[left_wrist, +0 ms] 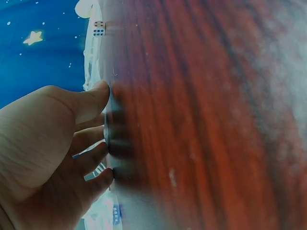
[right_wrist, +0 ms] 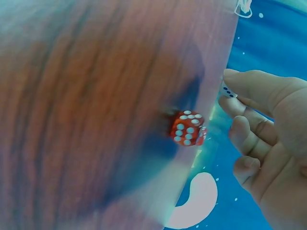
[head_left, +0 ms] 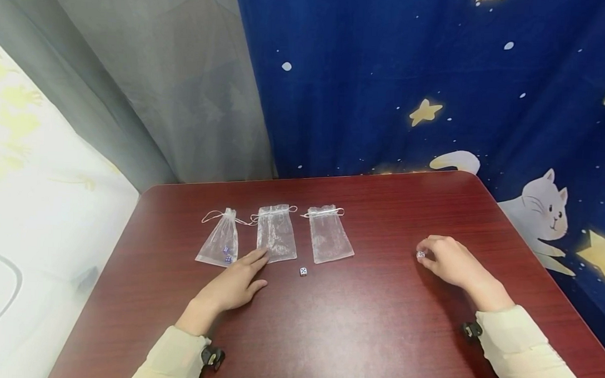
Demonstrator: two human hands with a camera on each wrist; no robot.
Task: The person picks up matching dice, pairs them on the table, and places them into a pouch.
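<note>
My right hand (head_left: 450, 261) pinches a white die (head_left: 421, 254) between thumb and fingertips, above the table's right side. In the right wrist view this white die (right_wrist: 228, 90) shows black pips, and two red dice (right_wrist: 187, 128) sit on the table beside the hand. My left hand (head_left: 234, 284) lies with fingers spread, fingertips at the lower left corner of the middle clear drawstring bag (head_left: 277, 232). Left of it, another clear bag (head_left: 215, 241) holds blue dice (head_left: 228, 259). A single white die (head_left: 303, 271) rests below the right-hand clear bag (head_left: 331, 235).
The dark red wooden table (head_left: 358, 324) has rounded back corners. Behind it hangs a blue curtain (head_left: 356, 74) with stars and a cat, beside a grey curtain (head_left: 176, 84). A white patterned surface (head_left: 41, 213) borders the left side. White drawstrings loop from the bags' tops.
</note>
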